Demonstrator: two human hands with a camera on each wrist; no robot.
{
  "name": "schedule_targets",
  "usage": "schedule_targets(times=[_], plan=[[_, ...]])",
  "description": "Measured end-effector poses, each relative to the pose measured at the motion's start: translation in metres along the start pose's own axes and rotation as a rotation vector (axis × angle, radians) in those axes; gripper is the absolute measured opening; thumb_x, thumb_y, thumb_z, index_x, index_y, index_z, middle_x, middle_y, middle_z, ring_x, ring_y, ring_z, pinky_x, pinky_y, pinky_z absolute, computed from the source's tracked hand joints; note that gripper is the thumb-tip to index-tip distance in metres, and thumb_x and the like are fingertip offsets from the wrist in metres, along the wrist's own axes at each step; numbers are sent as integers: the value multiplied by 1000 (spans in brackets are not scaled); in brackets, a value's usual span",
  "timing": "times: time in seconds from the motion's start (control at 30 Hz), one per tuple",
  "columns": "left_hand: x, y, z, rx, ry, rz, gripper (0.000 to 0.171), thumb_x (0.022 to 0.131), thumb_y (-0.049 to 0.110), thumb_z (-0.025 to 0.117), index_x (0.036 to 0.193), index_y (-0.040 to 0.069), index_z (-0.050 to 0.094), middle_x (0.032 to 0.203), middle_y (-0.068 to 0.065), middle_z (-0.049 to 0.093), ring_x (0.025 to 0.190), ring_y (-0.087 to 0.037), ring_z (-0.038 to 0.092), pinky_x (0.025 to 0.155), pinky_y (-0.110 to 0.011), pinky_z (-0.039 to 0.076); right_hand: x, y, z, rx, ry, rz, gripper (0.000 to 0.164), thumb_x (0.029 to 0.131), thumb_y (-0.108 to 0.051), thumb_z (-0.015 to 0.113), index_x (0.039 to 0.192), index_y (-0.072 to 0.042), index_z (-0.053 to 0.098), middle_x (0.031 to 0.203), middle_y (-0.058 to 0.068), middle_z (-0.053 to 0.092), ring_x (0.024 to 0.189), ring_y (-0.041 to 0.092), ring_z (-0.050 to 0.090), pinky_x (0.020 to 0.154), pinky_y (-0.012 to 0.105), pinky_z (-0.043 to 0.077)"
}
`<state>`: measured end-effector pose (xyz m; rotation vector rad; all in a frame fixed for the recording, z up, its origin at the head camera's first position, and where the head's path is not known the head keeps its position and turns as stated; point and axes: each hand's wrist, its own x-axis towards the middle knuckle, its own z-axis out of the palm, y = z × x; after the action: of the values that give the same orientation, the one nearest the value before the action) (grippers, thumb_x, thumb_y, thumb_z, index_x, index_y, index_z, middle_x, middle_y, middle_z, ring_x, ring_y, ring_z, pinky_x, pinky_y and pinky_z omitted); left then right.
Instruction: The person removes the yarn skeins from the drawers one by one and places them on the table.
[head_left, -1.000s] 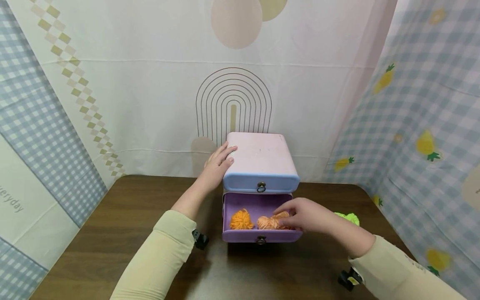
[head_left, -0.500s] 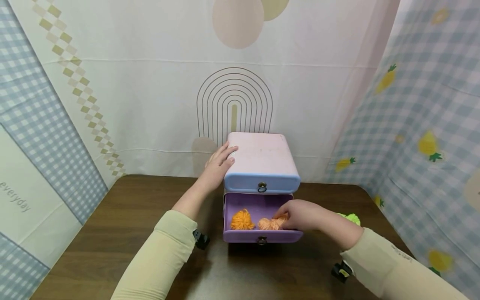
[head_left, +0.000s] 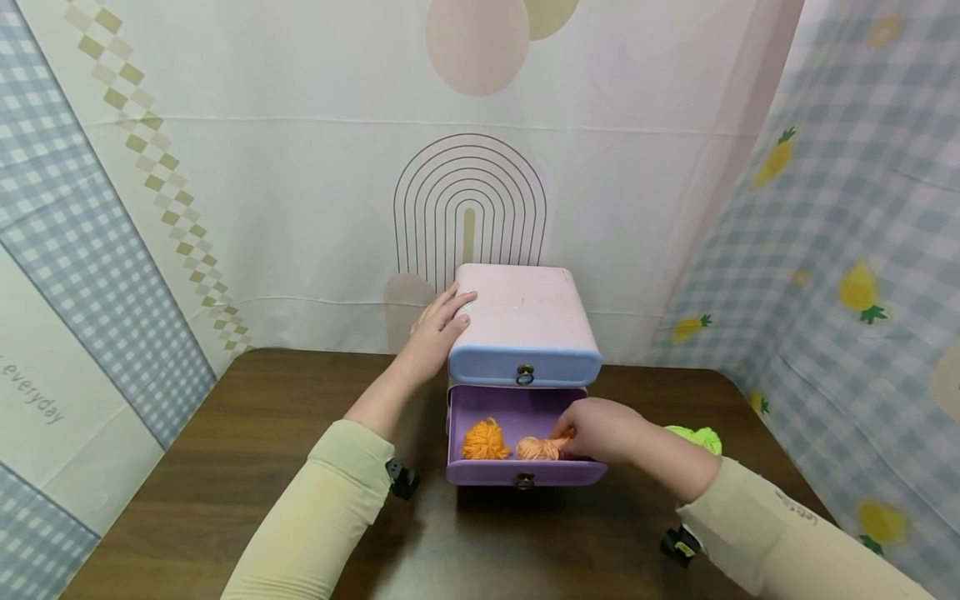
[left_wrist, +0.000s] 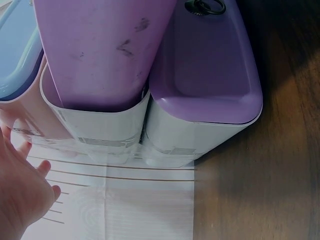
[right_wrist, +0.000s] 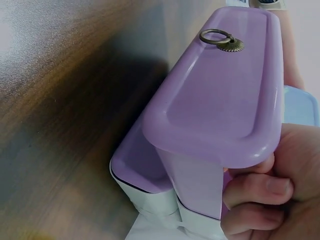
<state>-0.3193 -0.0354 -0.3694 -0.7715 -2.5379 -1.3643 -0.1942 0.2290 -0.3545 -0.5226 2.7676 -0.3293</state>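
Pinching peach yarn in a pulled-out drawer with my right hand, my left braced on the cabinet.

My right hand [head_left: 603,429] reaches over the side of the purple drawer [head_left: 476,474], fingers curled, thumb and forefinger at the near end of the peach yarn [head_left: 536,448]; the rest of that bundle sticks out just left of my fingertips. Further left of them, apart from both hands, sits the orange yarn [head_left: 484,440]. My left hand [head_left: 435,333] lies with fingers spread and nearly straight along the left edge of the pink cabinet [head_left: 525,304], gripping nothing, above and behind the yarn. The blue drawer [head_left: 487,367], pushed in, sits between my hands. Beyond my right wrist, green yarn [head_left: 703,438] rests on the brown table [head_left: 487,554], partly hidden by my forearm.
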Motion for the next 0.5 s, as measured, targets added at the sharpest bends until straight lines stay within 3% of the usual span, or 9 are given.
schedule_targets(times=[0.17, 0.37, 0.5], plan=[[0, 0, 0, -5, 2, 5, 49, 104, 43, 38, 149, 26, 47, 164, 4, 20, 149, -31, 15, 115, -60, 7, 0, -2, -1, -9, 11, 0, 5, 87, -21, 75, 85, -21, 79, 77, -12, 67, 66, 7, 53, 65, 31, 49], [0, -2, 0, -18, 2, 5, 49, 104, 43, 38, 149, 25, 47, 164, 4, 20, 149, -32, 15, 115, -60, 6, -1, -3, -6, 39, 22, 1, 15, 88, -18, 72, 75, -26, 73, 65, -11, 60, 60, 8, 51, 57, 29, 43], [1, -2, 0, -16, 4, 6, 49, 103, 42, 39, 149, 25, 47, 164, 4, 20, 149, -32, 15, 115, -60, 7, -4, -3, -14, 67, 41, 15, 10, 89, -17, 72, 82, -23, 76, 72, -10, 63, 65, 9, 53, 60, 30, 46]])
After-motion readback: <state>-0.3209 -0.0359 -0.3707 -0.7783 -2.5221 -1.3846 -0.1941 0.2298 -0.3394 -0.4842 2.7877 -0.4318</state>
